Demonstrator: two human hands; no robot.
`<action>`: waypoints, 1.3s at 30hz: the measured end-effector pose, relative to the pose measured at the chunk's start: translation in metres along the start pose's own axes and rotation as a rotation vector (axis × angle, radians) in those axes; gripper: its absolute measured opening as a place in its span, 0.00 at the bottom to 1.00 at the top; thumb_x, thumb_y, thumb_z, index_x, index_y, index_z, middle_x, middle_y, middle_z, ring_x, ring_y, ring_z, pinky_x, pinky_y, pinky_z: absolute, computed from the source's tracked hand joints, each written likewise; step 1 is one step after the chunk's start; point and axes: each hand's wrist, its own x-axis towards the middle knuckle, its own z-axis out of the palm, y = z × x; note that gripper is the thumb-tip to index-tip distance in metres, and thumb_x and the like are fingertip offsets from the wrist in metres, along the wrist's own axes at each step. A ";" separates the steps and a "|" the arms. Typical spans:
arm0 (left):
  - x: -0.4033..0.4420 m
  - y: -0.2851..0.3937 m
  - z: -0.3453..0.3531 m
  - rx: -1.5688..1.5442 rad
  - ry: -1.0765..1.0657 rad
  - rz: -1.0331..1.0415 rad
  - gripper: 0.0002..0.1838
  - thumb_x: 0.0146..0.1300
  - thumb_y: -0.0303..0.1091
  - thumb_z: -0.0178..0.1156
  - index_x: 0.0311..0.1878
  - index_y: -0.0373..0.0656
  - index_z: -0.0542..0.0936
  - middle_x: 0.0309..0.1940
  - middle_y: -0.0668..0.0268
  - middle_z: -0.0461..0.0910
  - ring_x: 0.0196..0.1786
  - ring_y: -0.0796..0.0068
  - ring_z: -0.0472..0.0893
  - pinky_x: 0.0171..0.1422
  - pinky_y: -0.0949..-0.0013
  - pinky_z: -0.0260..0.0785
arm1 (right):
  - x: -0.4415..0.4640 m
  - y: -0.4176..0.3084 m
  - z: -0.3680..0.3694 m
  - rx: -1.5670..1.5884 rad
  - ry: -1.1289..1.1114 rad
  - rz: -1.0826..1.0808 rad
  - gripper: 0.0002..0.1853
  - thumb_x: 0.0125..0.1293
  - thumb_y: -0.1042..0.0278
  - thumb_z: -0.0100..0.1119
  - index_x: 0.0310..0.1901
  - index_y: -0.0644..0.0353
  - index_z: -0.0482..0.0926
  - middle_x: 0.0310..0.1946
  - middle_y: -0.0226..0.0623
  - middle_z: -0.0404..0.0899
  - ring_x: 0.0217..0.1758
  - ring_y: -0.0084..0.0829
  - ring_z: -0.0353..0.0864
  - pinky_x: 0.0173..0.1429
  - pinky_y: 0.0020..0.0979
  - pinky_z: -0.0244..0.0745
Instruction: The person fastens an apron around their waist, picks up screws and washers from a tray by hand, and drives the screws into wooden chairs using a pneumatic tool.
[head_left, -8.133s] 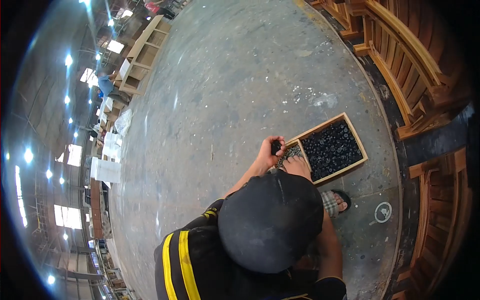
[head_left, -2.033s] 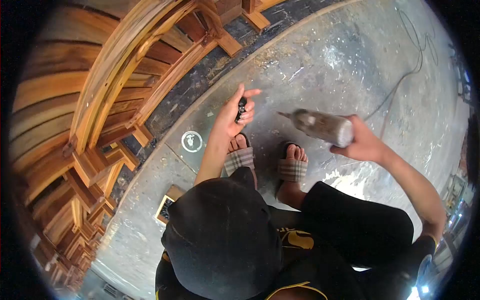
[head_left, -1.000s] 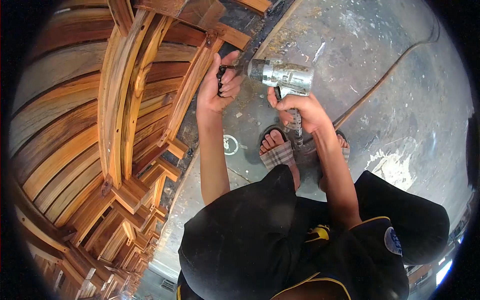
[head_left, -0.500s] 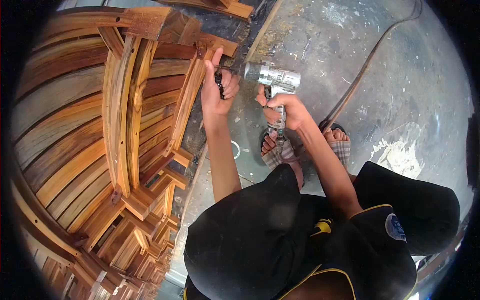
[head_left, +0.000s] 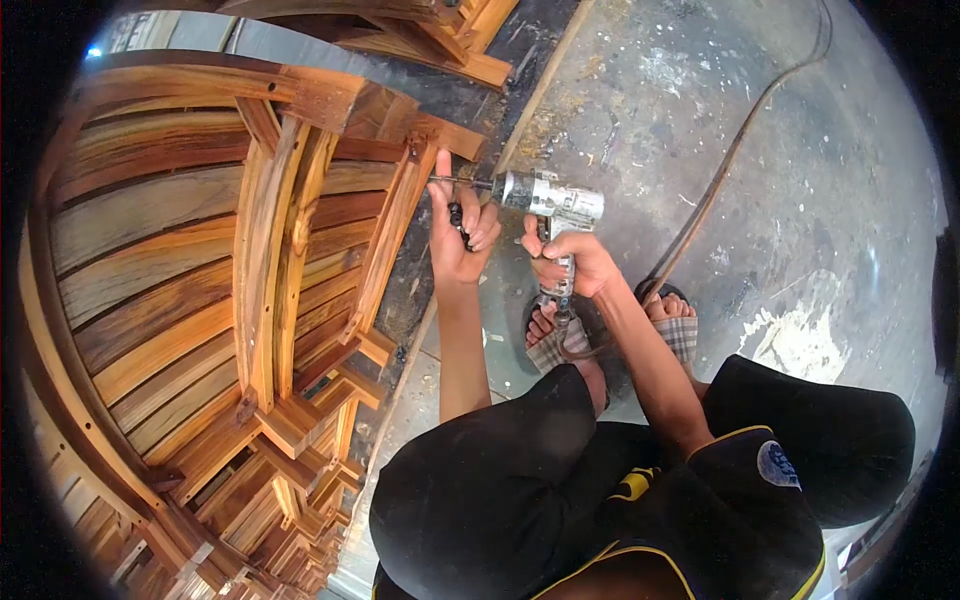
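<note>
My right hand grips a worn silver air drill by its handle, with a hose at the handle's base. The drill points left, and its long thin bit reaches the edge of a slatted wooden furniture piece. My left hand is raised beside that wood, thumb and index finger around the bit's tip. Its other fingers curl over a small black bunch that looks like screws. Whether a screw sits at the bit's tip is too small to tell.
More wooden frames are stacked at the lower left, and another wooden piece lies at the top. An air hose runs over the stained concrete floor. My sandalled feet are below the drill.
The view has shifted, so the wood and both hands appear lower. The bit now shows clearly between the drill and my left fingers, where it was hard to see before.
</note>
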 end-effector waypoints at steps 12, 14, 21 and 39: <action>-0.006 -0.002 -0.072 -0.085 0.398 -0.144 0.15 0.72 0.46 0.47 0.45 0.45 0.74 0.24 0.70 0.68 0.20 0.78 0.64 0.17 0.76 0.53 | -0.006 -0.002 -0.002 -0.048 0.029 0.003 0.18 0.49 0.74 0.57 0.45 0.57 0.70 0.30 0.30 0.71 0.15 0.19 0.62 0.20 0.26 0.60; -0.015 -0.002 -0.080 -0.041 0.467 -0.146 0.14 0.72 0.45 0.48 0.42 0.44 0.74 0.23 0.70 0.68 0.19 0.79 0.64 0.16 0.77 0.52 | -0.007 -0.004 -0.003 -0.040 0.050 -0.002 0.18 0.50 0.74 0.58 0.45 0.57 0.69 0.30 0.30 0.72 0.15 0.19 0.62 0.20 0.26 0.60; -0.003 0.015 -0.091 0.700 0.714 0.011 0.15 0.72 0.43 0.48 0.36 0.41 0.73 0.19 0.71 0.66 0.14 0.83 0.59 0.14 0.78 0.47 | -0.010 -0.010 -0.001 -0.042 0.038 -0.059 0.20 0.49 0.74 0.59 0.46 0.56 0.69 0.32 0.29 0.71 0.15 0.17 0.63 0.20 0.25 0.59; 0.000 0.019 -0.141 0.093 0.436 -0.030 0.16 0.73 0.45 0.45 0.43 0.42 0.74 0.22 0.67 0.68 0.18 0.77 0.64 0.17 0.77 0.51 | -0.005 -0.002 -0.002 -0.191 0.184 -0.016 0.19 0.48 0.75 0.56 0.46 0.56 0.71 0.33 0.29 0.74 0.14 0.17 0.62 0.21 0.26 0.61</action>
